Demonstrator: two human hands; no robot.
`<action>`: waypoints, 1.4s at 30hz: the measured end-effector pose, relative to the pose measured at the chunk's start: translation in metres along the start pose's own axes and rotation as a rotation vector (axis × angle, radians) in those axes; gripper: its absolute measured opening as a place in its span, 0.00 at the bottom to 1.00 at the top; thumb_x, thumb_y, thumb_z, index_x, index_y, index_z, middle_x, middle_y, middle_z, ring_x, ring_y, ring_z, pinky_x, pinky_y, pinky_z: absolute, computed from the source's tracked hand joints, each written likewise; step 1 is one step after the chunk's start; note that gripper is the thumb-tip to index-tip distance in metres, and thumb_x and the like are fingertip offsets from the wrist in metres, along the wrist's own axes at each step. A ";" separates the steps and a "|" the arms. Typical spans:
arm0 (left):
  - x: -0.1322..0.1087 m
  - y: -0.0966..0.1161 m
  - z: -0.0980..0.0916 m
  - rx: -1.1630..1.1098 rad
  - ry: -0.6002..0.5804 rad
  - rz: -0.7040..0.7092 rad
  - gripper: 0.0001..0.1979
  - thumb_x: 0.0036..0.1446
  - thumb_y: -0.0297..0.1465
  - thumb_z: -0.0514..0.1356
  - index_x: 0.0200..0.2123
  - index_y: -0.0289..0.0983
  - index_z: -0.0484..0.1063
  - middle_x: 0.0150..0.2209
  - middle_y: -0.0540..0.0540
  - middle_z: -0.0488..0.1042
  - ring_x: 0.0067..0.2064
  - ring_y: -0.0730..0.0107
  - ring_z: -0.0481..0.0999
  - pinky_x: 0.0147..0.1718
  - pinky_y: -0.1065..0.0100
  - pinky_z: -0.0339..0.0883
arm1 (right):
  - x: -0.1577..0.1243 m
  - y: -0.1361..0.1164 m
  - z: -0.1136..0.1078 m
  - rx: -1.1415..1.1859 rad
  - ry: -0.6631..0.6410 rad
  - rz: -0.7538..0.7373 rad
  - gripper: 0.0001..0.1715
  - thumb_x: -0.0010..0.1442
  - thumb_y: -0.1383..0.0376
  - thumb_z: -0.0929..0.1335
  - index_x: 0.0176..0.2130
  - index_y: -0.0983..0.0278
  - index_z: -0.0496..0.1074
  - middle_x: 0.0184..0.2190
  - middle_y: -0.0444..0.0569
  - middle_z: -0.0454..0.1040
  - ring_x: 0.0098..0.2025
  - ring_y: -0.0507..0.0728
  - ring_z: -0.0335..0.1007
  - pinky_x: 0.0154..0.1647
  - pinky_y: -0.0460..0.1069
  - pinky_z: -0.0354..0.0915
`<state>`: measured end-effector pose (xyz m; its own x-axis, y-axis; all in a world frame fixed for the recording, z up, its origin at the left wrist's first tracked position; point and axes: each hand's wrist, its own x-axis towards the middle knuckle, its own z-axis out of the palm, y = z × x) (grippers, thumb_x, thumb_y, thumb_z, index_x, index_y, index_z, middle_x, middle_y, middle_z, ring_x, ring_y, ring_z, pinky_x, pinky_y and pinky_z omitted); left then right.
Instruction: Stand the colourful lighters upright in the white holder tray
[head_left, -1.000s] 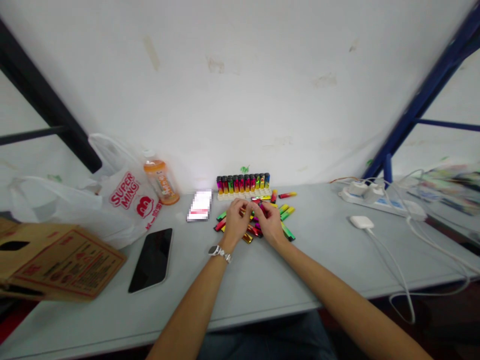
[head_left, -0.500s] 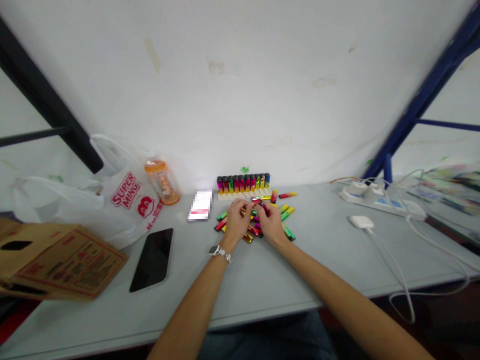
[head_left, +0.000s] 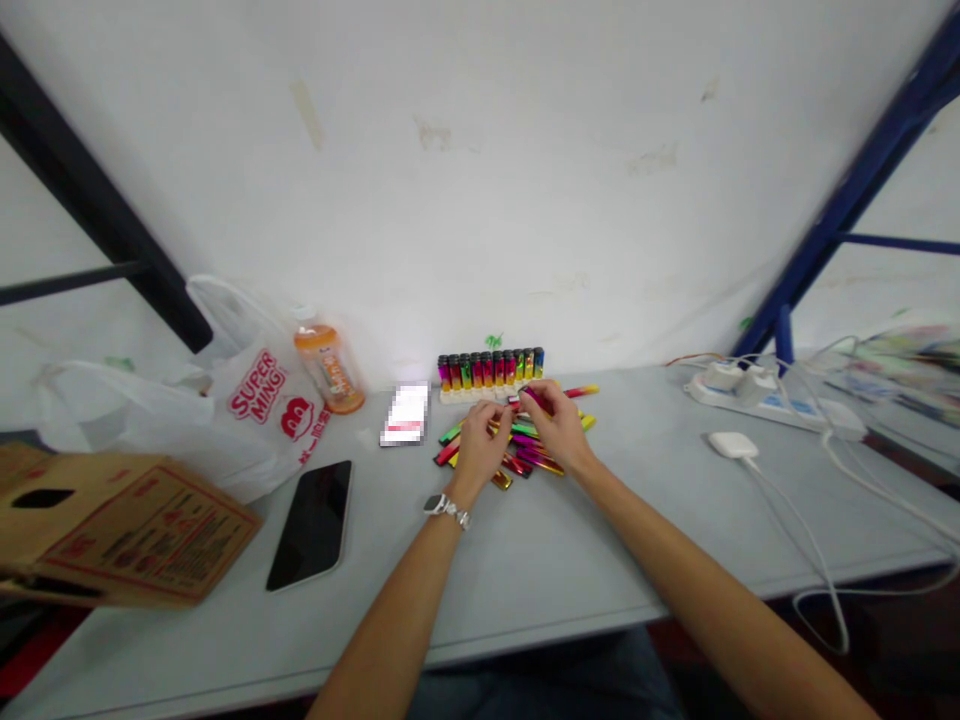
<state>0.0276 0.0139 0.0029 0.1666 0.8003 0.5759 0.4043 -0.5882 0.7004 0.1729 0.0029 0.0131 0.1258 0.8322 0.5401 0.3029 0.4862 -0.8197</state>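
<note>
A purple lighter (head_left: pixel 530 396) was pinched between the fingers of the right hand (head_left: pixel 561 420), just to the near side of a white tray (head_left: pixel 460 397). In that tray a row of lighters (head_left: pixel 489 370) was stood upright, black tops up, near the wall. The fingers of the left hand (head_left: pixel 481 442) were curled to a narrow gap; whether anything was held there could not be told. Beneath and between both hands, a loose pile of lighters (head_left: pixel 538 456) was spread on the surface (head_left: pixel 540 570). A dark tablet (head_left: pixel 311 525) was laid flat to the left.
</note>
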 end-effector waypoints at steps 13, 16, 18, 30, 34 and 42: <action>0.001 -0.002 0.002 0.003 -0.015 -0.003 0.11 0.63 0.31 0.55 0.29 0.38 0.72 0.32 0.47 0.73 0.38 0.67 0.73 0.41 0.65 0.66 | 0.108 0.039 -0.025 -0.454 -0.284 -0.186 0.10 0.54 0.70 0.68 0.39 0.66 0.76 0.30 0.46 0.77 0.31 0.53 0.71 0.37 0.48 0.65; 0.001 -0.002 0.002 0.010 -0.016 -0.017 0.11 0.63 0.31 0.55 0.29 0.37 0.72 0.33 0.47 0.74 0.39 0.66 0.73 0.41 0.65 0.66 | 0.117 0.046 -0.024 -0.488 -0.313 -0.205 0.10 0.55 0.70 0.68 0.39 0.66 0.76 0.31 0.47 0.78 0.32 0.53 0.72 0.39 0.48 0.65; 0.000 -0.002 0.002 0.015 -0.020 -0.022 0.11 0.63 0.31 0.55 0.29 0.37 0.72 0.34 0.47 0.74 0.40 0.66 0.73 0.41 0.65 0.66 | 0.120 0.048 -0.024 -0.489 -0.315 -0.199 0.12 0.56 0.70 0.68 0.41 0.66 0.77 0.34 0.47 0.80 0.33 0.53 0.73 0.41 0.48 0.66; 0.003 -0.013 -0.005 0.226 0.082 -0.091 0.10 0.62 0.32 0.55 0.29 0.38 0.71 0.33 0.46 0.73 0.39 0.63 0.71 0.42 0.62 0.65 | 0.134 0.045 -0.025 -0.516 -0.417 -0.142 0.16 0.51 0.76 0.68 0.40 0.68 0.80 0.33 0.49 0.81 0.34 0.54 0.74 0.41 0.47 0.67; 0.003 -0.017 -0.006 0.260 0.095 -0.132 0.11 0.62 0.32 0.55 0.28 0.38 0.71 0.33 0.45 0.73 0.38 0.62 0.71 0.42 0.62 0.64 | 0.136 0.043 -0.021 -0.570 -0.414 -0.139 0.19 0.50 0.78 0.67 0.41 0.69 0.80 0.35 0.51 0.81 0.35 0.54 0.74 0.42 0.47 0.67; 0.003 -0.017 -0.006 0.273 0.088 -0.143 0.11 0.62 0.33 0.54 0.29 0.39 0.71 0.33 0.45 0.73 0.38 0.63 0.71 0.41 0.63 0.64 | 0.142 0.043 -0.024 -0.612 -0.480 -0.108 0.18 0.51 0.77 0.68 0.41 0.68 0.81 0.34 0.49 0.81 0.35 0.54 0.75 0.41 0.46 0.68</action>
<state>0.0160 0.0260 -0.0053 0.0168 0.8524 0.5227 0.6462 -0.4082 0.6449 0.2269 0.1356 0.0588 -0.3135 0.8808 0.3549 0.7745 0.4534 -0.4411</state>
